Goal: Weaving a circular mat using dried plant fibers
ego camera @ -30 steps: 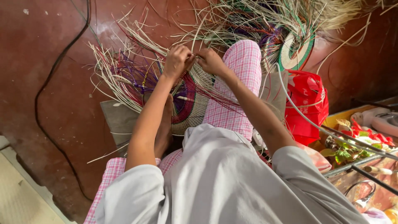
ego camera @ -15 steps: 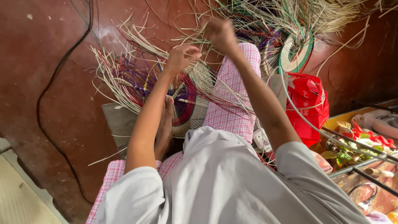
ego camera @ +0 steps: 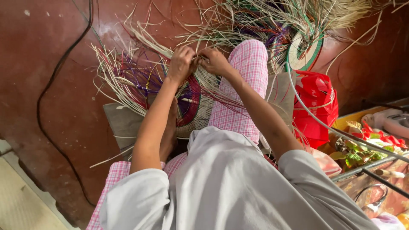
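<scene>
A half-woven basket (ego camera: 194,106) with red, purple and cream rings rests against my pink-checked knee (ego camera: 247,72), loose cream and purple straw strands (ego camera: 123,81) fanning out to the left. My left hand (ego camera: 181,64) and my right hand (ego camera: 215,61) meet at the basket's upper rim, both pinching thin strands there. The fingertips nearly touch each other. My foot lies under the basket, partly hidden by my left forearm.
A second woven piece with a green and red rim (ego camera: 304,53) and a heap of straw (ego camera: 272,21) lie behind my knee. A red plastic bag (ego camera: 317,106) sits at right, with a tray of green and red items (ego camera: 362,145). A black cable (ego camera: 55,81) runs across the red floor.
My right hand, raised high and away half a second ago as it pulled a strand, has come back down to the rim beside my left hand.
</scene>
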